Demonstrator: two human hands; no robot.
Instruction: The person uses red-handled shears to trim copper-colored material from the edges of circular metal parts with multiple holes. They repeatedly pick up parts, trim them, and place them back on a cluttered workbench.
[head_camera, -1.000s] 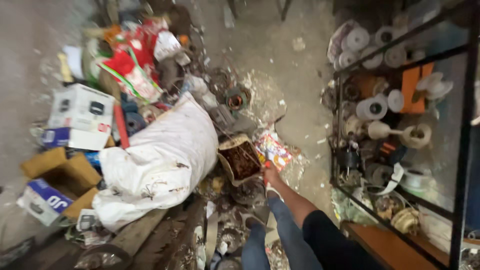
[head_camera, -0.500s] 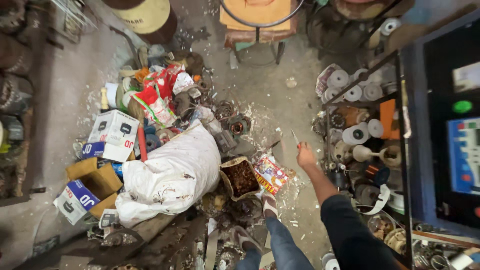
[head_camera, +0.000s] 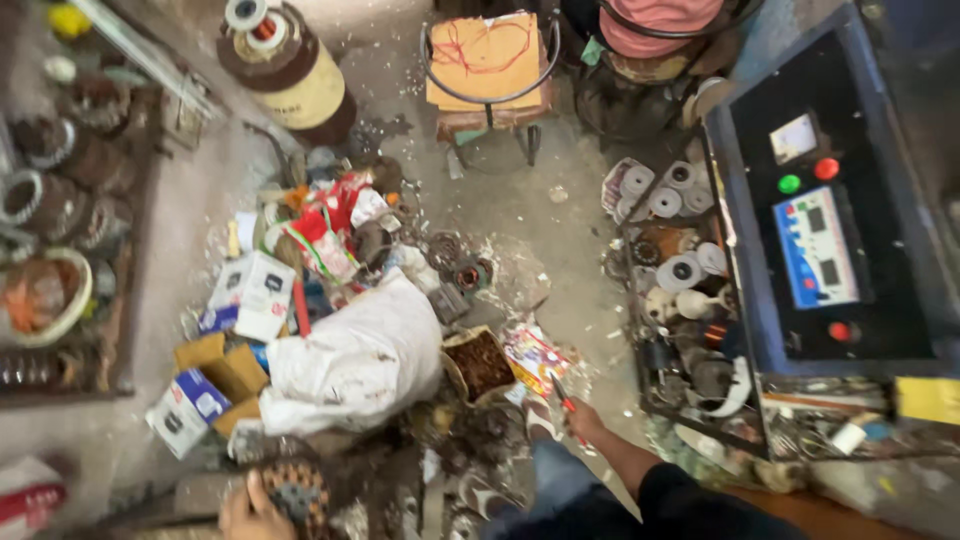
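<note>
The right hand (head_camera: 583, 418) is closed around a red-handled tool (head_camera: 566, 402), best held firmly, while the left hand (head_camera: 250, 512) rests fingers spread on a round winding core (head_camera: 296, 492) at the floor's near edge.

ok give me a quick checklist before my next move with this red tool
1. Right hand grips the red tool: ok.
2. Left hand rests on the round wound part: ok.
3. Tool tip in view: cannot tell, blurred.
4. Floor by the feet free of clutter: not ok, white sack and scrap box lie close.
5. Cardboard boxes out of the way: ok, off to the left.
</note>
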